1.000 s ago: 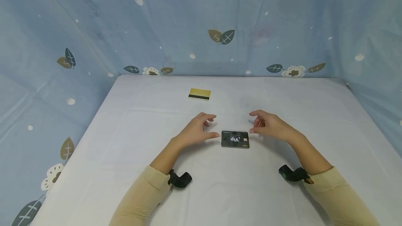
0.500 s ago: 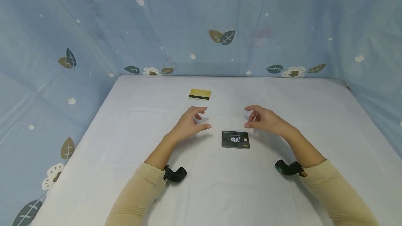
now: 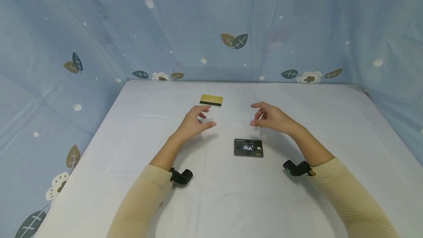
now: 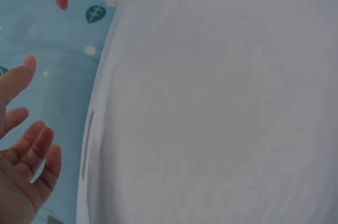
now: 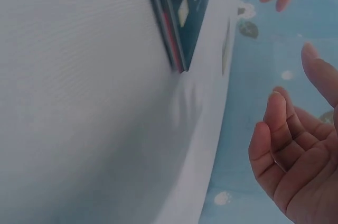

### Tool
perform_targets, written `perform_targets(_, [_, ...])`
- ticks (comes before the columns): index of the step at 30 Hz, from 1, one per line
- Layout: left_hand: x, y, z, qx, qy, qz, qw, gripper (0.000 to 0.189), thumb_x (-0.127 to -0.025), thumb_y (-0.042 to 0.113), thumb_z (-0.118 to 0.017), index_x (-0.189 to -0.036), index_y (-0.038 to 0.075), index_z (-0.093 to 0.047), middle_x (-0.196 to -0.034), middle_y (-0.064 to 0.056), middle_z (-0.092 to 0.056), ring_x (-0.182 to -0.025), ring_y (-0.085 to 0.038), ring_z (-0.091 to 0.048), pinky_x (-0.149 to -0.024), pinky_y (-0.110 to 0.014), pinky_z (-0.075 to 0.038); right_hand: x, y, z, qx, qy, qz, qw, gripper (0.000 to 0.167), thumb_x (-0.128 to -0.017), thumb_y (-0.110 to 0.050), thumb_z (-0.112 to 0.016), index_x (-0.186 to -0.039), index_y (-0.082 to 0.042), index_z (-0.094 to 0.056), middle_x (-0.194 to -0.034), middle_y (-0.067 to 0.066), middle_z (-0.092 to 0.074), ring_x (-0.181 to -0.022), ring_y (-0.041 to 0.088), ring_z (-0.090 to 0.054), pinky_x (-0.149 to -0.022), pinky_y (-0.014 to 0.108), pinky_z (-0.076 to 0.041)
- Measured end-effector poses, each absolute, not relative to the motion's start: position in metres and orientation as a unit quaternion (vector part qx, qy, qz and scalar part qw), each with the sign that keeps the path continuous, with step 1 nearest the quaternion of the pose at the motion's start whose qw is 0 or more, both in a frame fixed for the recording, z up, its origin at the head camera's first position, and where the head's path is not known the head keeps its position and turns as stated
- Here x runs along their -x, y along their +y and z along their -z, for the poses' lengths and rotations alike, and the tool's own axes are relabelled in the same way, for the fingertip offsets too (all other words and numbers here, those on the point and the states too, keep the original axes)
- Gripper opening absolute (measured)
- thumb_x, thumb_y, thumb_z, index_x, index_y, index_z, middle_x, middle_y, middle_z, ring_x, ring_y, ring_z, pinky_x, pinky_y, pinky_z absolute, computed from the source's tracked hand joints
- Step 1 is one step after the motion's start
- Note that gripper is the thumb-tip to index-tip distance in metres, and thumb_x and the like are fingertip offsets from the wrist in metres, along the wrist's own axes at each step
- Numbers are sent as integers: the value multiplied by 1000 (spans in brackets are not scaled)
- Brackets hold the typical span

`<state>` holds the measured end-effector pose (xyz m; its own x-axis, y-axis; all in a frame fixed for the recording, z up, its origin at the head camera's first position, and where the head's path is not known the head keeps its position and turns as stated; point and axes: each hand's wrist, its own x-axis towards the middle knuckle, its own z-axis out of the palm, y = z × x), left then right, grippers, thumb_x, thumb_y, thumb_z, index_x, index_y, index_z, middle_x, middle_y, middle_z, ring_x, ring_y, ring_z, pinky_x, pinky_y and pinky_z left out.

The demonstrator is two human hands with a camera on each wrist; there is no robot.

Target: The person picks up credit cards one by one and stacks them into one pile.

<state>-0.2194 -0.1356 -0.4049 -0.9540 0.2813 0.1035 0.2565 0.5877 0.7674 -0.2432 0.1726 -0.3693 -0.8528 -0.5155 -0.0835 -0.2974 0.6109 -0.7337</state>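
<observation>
A black card (image 3: 248,148) printed with "Vip" lies on the white-covered table, its text upside down in the head view. In the right wrist view the black card (image 5: 185,18) shows layered edges with a red line, like a small stack. Beyond it lies a gold card (image 3: 211,100) with a dark stripe. My left hand (image 3: 191,123) holds nothing, its thumb and fingers spread apart; the index fingertip overlaps the gold card's near edge in the head view. My right hand (image 3: 275,118), fingers loosely bent and holding nothing, is above and behind the black card's right side.
White cloth (image 3: 218,201) covers the table. A blue curtain (image 3: 185,21) with leaves and flowers hangs behind the table's far edge and along the sides. Black wrist cameras, the left camera (image 3: 182,176) and the right camera (image 3: 297,168), jut inward from the sleeves.
Both hands have moved away from beside the black card toward the table's far side, each also shifting left. The cards have stayed where they lie.
</observation>
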Motion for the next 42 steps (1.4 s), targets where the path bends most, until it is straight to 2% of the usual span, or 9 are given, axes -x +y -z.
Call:
perform_targets(8, [230,-143,401,-144,898,-415,2,66,-83,30,-74,-139,10,-46,-126,-14,-50,-104,-27,-55,-85,-40,-48,251,164,362,232,874,398,154,66,-85,-24,-71,-140,-4,-39,-95,9,-57,-76,27,-61,-68,32,-48])
perform_targets(14, [239,-148,402,-122,889,-441,9,67,-84,28,-73,-140,8,-44,-127,-15,-49,-106,-29,-54,-85,-42,-48,257,160,360,223,877,397,154,68,-85,-27,-72,-140,-5,-39,-97,10,-58,-74,24,-60,-68,32,-47])
perform_targets(21, [253,-158,408,-61,869,-489,38,68,-85,32,-71,-143,13,-41,-132,-12,-49,-111,-27,-52,-87,-42,-46,263,152,362,207,887,385,150,69,-84,-26,-72,-140,-3,-38,-98,11,-59,-74,20,-61,-66,31,-47])
perform_targets(26, [261,-162,411,-29,850,-525,35,65,-85,29,-71,-142,12,-43,-131,-12,-51,-110,-27,-52,-88,-41,-45,270,146,361,200,893,372,154,70,-85,-29,-72,-141,-4,-38,-99,11,-59,-75,22,-62,-68,31,-45])
perform_targets(32, [268,-162,410,-27,857,-513,43,66,-85,29,-71,-142,12,-43,-131,-11,-50,-111,-28,-52,-89,-43,-45,280,137,355,190,897,365,163,69,-85,-29,-71,-141,-5,-38,-98,11,-58,-79,28,-63,-71,33,-44])
perform_targets(42, [280,-159,409,-22,859,-507,69,67,-85,31,-70,-143,14,-41,-133,-10,-48,-114,-27,-49,-91,-43,-44,299,119,360,179,895,367,177,70,-85,-29,-71,-142,-5,-38,-98,10,-57,-75,23,-62,-73,34,-45])
